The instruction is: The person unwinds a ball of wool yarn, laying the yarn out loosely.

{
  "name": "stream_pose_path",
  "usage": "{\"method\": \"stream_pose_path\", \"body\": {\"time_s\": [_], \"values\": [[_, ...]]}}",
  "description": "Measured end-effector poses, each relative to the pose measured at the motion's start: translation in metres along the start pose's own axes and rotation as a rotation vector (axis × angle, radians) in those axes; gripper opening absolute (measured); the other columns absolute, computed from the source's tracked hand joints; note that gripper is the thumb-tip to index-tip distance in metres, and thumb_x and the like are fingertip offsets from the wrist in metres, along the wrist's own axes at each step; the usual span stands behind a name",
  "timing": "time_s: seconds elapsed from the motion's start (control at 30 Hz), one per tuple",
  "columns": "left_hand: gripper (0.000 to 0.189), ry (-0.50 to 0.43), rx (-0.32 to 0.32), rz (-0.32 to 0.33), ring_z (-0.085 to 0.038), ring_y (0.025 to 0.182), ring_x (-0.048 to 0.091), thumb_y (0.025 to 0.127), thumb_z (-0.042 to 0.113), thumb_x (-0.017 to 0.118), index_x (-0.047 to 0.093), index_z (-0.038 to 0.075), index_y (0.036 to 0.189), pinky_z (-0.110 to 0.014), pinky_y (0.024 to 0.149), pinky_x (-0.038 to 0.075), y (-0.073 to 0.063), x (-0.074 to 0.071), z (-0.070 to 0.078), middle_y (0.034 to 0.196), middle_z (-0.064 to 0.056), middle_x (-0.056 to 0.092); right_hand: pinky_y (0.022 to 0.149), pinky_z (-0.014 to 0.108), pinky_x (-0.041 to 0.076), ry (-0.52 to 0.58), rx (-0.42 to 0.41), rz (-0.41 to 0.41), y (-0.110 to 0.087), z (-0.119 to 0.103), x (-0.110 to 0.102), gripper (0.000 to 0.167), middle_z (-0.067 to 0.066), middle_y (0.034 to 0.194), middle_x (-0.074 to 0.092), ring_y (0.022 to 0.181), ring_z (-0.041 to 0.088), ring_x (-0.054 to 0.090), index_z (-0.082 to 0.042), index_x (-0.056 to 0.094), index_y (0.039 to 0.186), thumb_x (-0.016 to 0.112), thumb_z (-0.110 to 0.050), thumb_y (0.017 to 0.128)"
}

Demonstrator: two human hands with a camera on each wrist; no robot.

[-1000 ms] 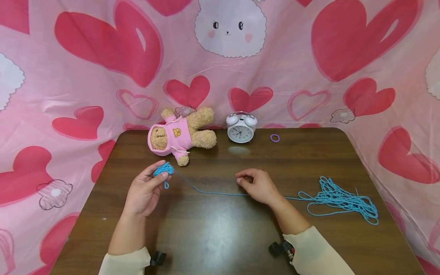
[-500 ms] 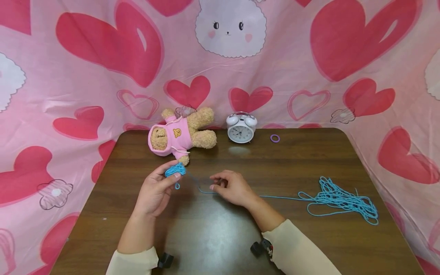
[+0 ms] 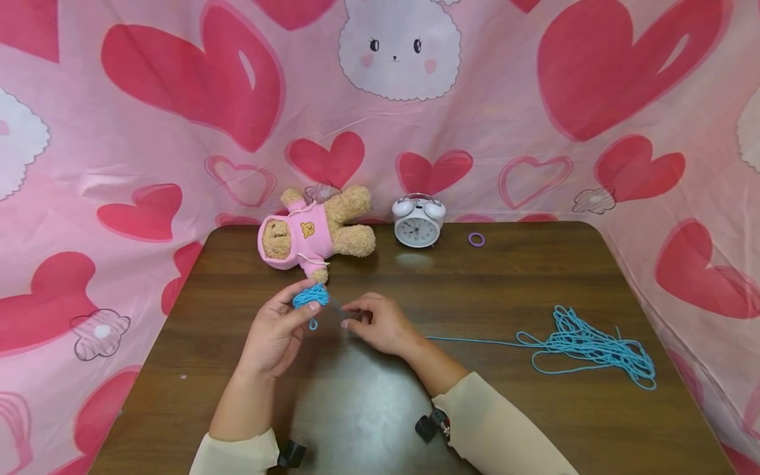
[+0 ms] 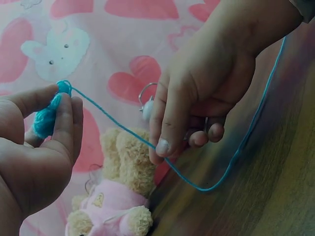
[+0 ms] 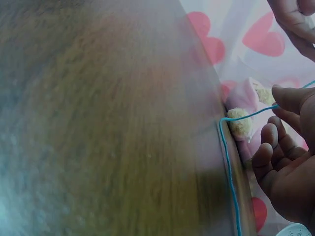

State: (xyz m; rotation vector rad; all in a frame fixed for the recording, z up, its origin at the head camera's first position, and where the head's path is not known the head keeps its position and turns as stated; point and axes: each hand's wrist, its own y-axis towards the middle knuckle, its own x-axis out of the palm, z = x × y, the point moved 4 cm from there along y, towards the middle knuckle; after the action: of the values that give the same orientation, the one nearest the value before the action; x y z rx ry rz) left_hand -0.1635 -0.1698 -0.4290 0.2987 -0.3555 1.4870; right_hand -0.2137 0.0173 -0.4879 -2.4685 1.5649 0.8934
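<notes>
Between thumb and fingers, my left hand (image 3: 276,340) holds a small wound bundle of blue yarn (image 3: 311,296) above the table, a short loop dangling under it. My right hand (image 3: 380,324) is close beside it on the right, thumb and forefinger pinching the yarn strand (image 4: 115,123) that leads off the bundle. Past the right hand the strand sags and runs over the wood, as the left wrist view shows, to a loose tangled pile of the same blue yarn (image 3: 594,346) on the table's right side.
A teddy bear in a pink hoodie (image 3: 311,231) lies at the back left, just behind the left hand. A white twin-bell alarm clock (image 3: 418,223) stands at the back middle, with a purple ring (image 3: 476,239) to its right. Pink heart-print cloth (image 3: 505,99) hangs behind the brown table (image 3: 368,422).
My right hand has moved left along the strand, up close to the bundle. The left hand has shifted a little to the right with the bundle. The yarn pile stays put.
</notes>
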Motion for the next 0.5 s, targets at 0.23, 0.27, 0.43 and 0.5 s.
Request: {"method": "stream_pose_path", "body": {"time_s": [0.23,0.27,0.43,0.5], "values": [[0.037,0.014,0.011,0.021,-0.011,0.088,0.066,0.098,-0.010,0.061,0.064,0.002,0.133,-0.019,0.070,0.053,0.000,-0.002,0.001,0.103,-0.002,0.072,0.066,0.023,0.050,-0.001,-0.017,0.016,-0.004,-0.002,-0.004,0.008,-0.008,0.086,0.067,0.072,0.005,0.057,-0.013,0.081,0.098,0.081,-0.016,0.090],[0.038,0.020,0.015,0.023,-0.011,0.089,0.066,0.098,-0.010,0.062,0.062,0.001,0.134,-0.019,0.071,0.053,0.000,-0.003,0.002,0.104,-0.001,0.071,0.066,0.023,0.050,0.003,-0.018,0.019,-0.005,-0.002,-0.006,0.008,-0.008,0.086,0.067,0.072,0.005,0.057,-0.012,0.081,0.097,0.081,-0.015,0.090],[0.038,0.053,0.014,0.051,-0.012,0.090,0.066,0.098,-0.008,0.063,0.060,0.001,0.135,-0.020,0.075,0.053,0.000,-0.011,0.002,0.104,-0.001,0.070,0.066,0.023,0.049,0.012,-0.001,0.035,-0.013,-0.001,-0.023,0.007,-0.008,0.088,0.067,0.074,0.005,0.056,-0.013,0.081,0.096,0.079,-0.016,0.091],[0.037,0.058,0.007,0.061,-0.013,0.089,0.065,0.099,-0.008,0.062,0.061,0.003,0.134,-0.021,0.076,0.053,0.000,-0.015,0.002,0.102,-0.001,0.070,0.066,0.023,0.049,0.019,0.009,0.045,-0.016,0.000,-0.031,0.005,-0.008,0.089,0.068,0.074,0.004,0.056,-0.014,0.081,0.096,0.079,-0.017,0.091]]}}
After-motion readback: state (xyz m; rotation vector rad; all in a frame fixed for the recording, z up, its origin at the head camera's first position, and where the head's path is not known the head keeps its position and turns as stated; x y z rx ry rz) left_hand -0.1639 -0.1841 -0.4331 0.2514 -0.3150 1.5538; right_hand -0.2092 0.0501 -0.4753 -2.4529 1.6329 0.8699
